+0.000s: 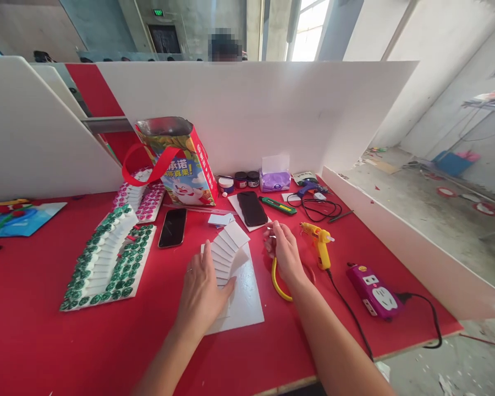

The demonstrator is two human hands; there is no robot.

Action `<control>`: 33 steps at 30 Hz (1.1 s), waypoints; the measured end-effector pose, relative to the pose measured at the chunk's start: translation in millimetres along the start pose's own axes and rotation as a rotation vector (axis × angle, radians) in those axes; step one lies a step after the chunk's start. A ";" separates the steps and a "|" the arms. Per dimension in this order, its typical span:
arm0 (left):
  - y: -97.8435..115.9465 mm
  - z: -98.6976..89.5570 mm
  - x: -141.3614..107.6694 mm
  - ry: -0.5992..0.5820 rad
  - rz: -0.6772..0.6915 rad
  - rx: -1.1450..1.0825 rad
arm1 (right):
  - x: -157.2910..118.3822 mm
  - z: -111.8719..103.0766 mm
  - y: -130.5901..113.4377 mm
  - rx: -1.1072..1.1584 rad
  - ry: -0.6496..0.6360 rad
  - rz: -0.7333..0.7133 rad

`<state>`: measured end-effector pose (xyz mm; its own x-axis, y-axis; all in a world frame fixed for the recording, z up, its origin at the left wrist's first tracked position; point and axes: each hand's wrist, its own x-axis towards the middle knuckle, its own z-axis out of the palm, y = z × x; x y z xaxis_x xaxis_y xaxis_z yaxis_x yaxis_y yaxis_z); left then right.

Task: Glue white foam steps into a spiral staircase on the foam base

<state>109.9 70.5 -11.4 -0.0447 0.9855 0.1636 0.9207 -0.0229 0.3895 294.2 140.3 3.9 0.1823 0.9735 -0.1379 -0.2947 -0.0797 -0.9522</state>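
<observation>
A curved white stair-like piece (226,248) stands on a white board (247,297) on the red table. My left hand (204,289) is around its left and lower side, thumb and fingers on either side of it. My right hand (284,250) is raised to the right of the board, fingers bent together, with something small and hard to make out at the fingertips. A yellow ring-shaped object (279,285) lies partly behind my right wrist. The yellow glue gun (319,242) rests to the right of that hand.
Green-decorated stair model (138,267) and a phone (172,227) are on the left. A carry bag (185,170), black phone (252,209), green cutter (278,205) and tissue pack (274,180) lie further back. A purple power strip (373,291) is at the right; a white partition (251,115) stands behind.
</observation>
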 end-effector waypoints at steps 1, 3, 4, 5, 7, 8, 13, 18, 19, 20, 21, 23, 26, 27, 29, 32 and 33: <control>-0.1 -1.6 -0.7 -0.017 -0.010 -0.020 | 1.1 -0.5 0.9 0.000 0.005 -0.001; -2.1 -6.0 -2.8 -0.047 -0.022 -0.071 | 2.6 -1.4 1.9 0.000 0.008 0.000; -4.0 -8.8 -3.9 -0.065 -0.024 -0.102 | 3.0 -1.8 2.1 -0.002 0.005 0.001; -6.8 -12.1 -4.9 -0.090 -0.023 -0.137 | 3.3 -2.1 2.0 -0.007 0.000 0.003; -14.5 -20.6 -5.7 -0.162 -0.014 -0.222 | 3.6 -2.8 1.5 -0.020 -0.012 0.005; -19.2 -25.9 -5.3 -0.204 -0.005 -0.270 | 3.8 -3.2 1.1 -0.027 -0.018 0.005; -39.2 -59.8 8.4 -0.393 0.133 -0.435 | 6.0 -4.1 0.0 -0.061 -0.063 0.051; -37.1 -87.1 34.6 -0.529 0.317 -0.464 | -0.6 1.1 -3.6 -0.104 -0.218 0.213; -34.4 -90.4 39.9 -0.555 0.335 -0.459 | -3.3 2.2 -5.3 -0.109 -0.255 0.244; -31.4 -93.0 45.0 -0.581 0.355 -0.448 | -6.0 3.2 -7.3 -0.114 -0.289 0.269; -28.2 -95.1 50.0 -0.607 0.377 -0.431 | -8.6 3.7 -9.4 -0.117 -0.318 0.285; -22.2 -98.5 59.4 -0.652 0.418 -0.384 | -12.3 3.9 -13.3 -0.119 -0.354 0.296; -16.6 -102.8 71.2 -0.694 0.460 -0.338 | -13.5 2.7 -16.0 -0.104 -0.371 0.294; -16.4 -104.1 73.8 -0.690 0.462 -0.339 | -13.0 2.2 -15.8 -0.095 -0.374 0.293; -19.9 -105.4 75.2 -0.634 0.446 -0.360 | -11.2 1.6 -14.1 -0.075 -0.378 0.291; -33.5 -101.4 64.5 -0.401 0.378 -0.420 | -8.7 0.9 -11.0 -0.049 -0.371 0.281; -38.6 -98.3 56.9 -0.280 0.340 -0.443 | -8.1 0.6 -10.4 -0.044 -0.365 0.277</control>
<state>33.7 110.9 71.9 0.3809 0.9163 0.1240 0.6150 -0.3512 0.7060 295.3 133.4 15.0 -0.2427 0.9253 -0.2915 -0.2446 -0.3491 -0.9046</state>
